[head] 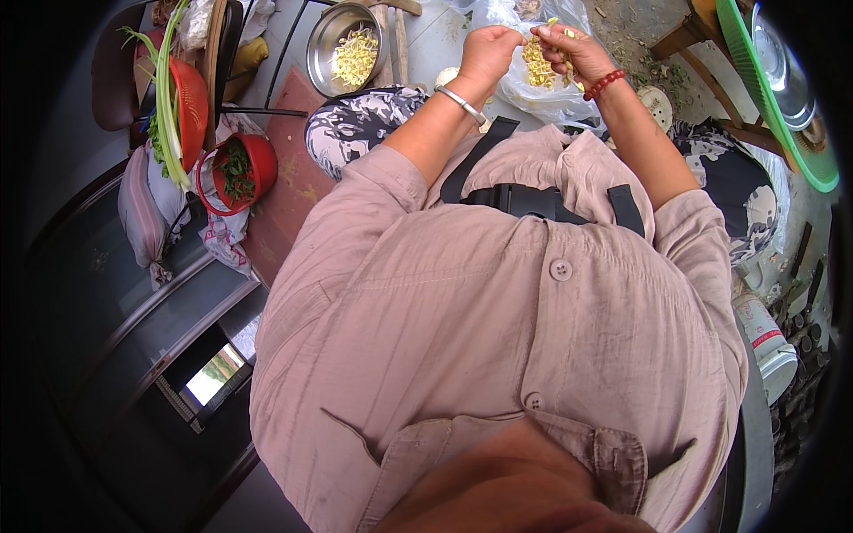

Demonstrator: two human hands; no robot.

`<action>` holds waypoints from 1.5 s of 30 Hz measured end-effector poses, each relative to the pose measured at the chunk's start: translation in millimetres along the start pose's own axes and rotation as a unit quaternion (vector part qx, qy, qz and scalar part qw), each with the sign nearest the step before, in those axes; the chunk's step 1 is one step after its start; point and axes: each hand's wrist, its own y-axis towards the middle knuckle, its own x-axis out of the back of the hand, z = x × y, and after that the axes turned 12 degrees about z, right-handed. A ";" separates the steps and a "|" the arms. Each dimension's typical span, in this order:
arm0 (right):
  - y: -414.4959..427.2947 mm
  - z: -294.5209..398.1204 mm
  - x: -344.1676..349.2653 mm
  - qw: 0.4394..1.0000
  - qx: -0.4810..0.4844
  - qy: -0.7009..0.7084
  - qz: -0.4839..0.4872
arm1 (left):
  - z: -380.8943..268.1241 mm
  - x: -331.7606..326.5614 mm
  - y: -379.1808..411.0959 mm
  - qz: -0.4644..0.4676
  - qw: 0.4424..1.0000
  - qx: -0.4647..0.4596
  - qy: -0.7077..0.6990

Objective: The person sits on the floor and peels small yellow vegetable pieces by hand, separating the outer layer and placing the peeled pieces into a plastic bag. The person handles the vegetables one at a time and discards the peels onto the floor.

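Observation:
My right hand (573, 53), with a red bead bracelet at the wrist, holds several yellow bean sprouts (568, 58) against its palm and fingers. Close to its fingertips, my left hand (490, 53) has thumb and forefinger pinched together; whether a thin sprout part is between them is too small to tell. Beneath the hands lies an open clear plastic bag (526, 96) with a heap of bean sprouts (538, 65) in it. To the left, a round stainless steel basin (320, 56) contains more sprouts (355, 58), with yellow heads and pale stems.
At left, a red plastic bucket (265, 170) holds green leaves, near an orange-red basin (190, 110) with long green stalks (166, 100) across it. A wooden stool (393, 40) stands behind the steel basin. A green plastic tray (766, 100) and a white bucket (760, 326) are at right.

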 end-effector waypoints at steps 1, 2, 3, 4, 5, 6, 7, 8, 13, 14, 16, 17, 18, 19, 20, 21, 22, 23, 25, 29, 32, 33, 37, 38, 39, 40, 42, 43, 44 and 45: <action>-0.2 0.3 1.2 1.000 0.002 0.004 -0.004 | -0.3 -0.2 0.8 -0.009 1.000 -0.012 0.009; -0.5 0.3 2.3 1.000 0.003 0.008 -0.008 | -1.2 -0.6 1.7 -0.018 0.999 -0.023 0.017; -0.9 0.9 2.4 1.000 -0.002 -0.001 -0.006 | -3.4 -1.3 3.3 -0.027 0.999 -0.036 0.025; -1.9 0.6 2.1 1.000 -0.008 -0.011 -0.004 | -5.7 -2.8 7.5 -0.026 0.996 -0.078 0.017; -2.6 0.3 2.1 1.000 -0.014 -0.021 -0.002 | -9.1 -5.0 14.0 -0.025 0.992 -0.119 0.008; 0.4 1.3 -3.1 0.999 -0.020 -0.030 0.015 | -19.6 -3.9 12.2 -0.038 0.986 -0.164 0.006; -0.1 1.6 -3.9 0.999 -0.026 -0.034 0.015 | -33.1 -8.7 12.4 -0.024 0.989 -0.149 -0.012; -1.6 1.9 -5.8 0.999 -0.031 -0.037 0.016 | -48.9 -14.2 11.8 -0.011 0.991 -0.133 -0.029; -2.2 2.6 -6.4 0.998 -0.042 -0.050 0.013 | -42.1 -5.4 30.6 0.078 0.986 -0.140 -0.054; -2.6 3.6 -9.0 0.998 -0.035 -0.048 -0.002 | -35.1 -1.3 30.0 0.072 0.990 -0.114 -0.027; -1.4 0.6 -3.4 0.998 -0.039 -0.055 0.009 | -31.7 4.4 19.3 0.060 0.996 -0.059 0.029; -1.3 -0.5 -1.3 0.997 -0.041 -0.059 0.014 | -30.5 3.5 16.2 0.066 0.996 -0.045 0.045; -1.4 -0.1 -2.4 0.998 -0.038 -0.050 0.015 | -32.2 1.1 8.8 0.069 0.995 -0.032 0.060; -1.6 0.9 -4.2 0.998 -0.035 -0.040 0.014 | -33.0 -1.1 2.9 0.073 0.994 -0.019 0.075; -1.8 1.1 -5.0 0.999 -0.033 -0.031 0.013 | -31.3 -3.7 0.1 0.092 0.992 -0.028 0.081; -1.0 -0.5 -4.3 0.998 -0.037 -0.050 0.015 | -28.5 -4.3 -0.1 0.092 0.993 -0.031 0.075; 0.2 -4.2 -2.0 0.997 -0.040 -0.069 0.016 | -24.1 -4.3 0.0 0.092 0.993 -0.033 0.068; 0.8 -6.0 -0.9 0.995 -0.044 -0.089 0.016 | -21.9 -4.1 0.0 0.092 0.993 -0.035 0.062; -0.9 -4.6 -5.3 0.996 -0.046 -0.072 0.008 | -22.9 -3.7 -0.5 0.086 0.996 -0.013 0.008; -3.2 4.2 -10.2 0.999 -0.019 -0.012 0.034 | -23.8 15.1 4.3 0.116 0.973 0.013 -0.200; -4.3 3.9 -2.0 0.995 0.012 0.096 0.009 | -26.9 19.6 2.3 0.168 0.927 0.033 -0.333; -4.3 3.9 -1.3 0.990 0.020 0.137 0.002 | -27.9 19.3 -0.1 0.182 0.914 0.041 -0.359; -3.1 3.0 3.9 0.977 0.040 0.204 -0.038 | -23.8 12.4 -1.9 0.156 0.935 0.102 -0.300; -3.0 2.3 5.3 0.975 0.050 0.209 -0.058 | -19.3 8.7 -3.4 0.167 0.946 0.094 -0.263; -2.4 2.0 5.1 0.972 0.060 0.216 -0.076 | -18.5 6.1 -6.5 0.175 0.958 0.086 -0.208; -2.2 1.9 5.3 0.968 0.070 0.223 -0.094 | -18.0 3.8 -9.5 0.183 0.968 0.077 -0.153; -2.4 2.1 6.3 0.963 0.083 0.240 -0.090 | -14.5 1.7 -13.8 0.171 0.980 0.075 -0.065; -2.2 2.3 6.5 0.960 0.090 0.249 -0.087 | -12.2 -0.5 -15.7 0.152 0.988 0.032 -0.006; -1.7 2.1 7.0 0.961 0.094 0.248 -0.082 | -10.3 -4.1 -17.7 0.132 0.990 -0.011 0.054; -1.2 1.5 8.0 0.961 0.099 0.247 -0.077 | -8.1 -6.5 -18.5 0.112 0.986 -0.054 0.113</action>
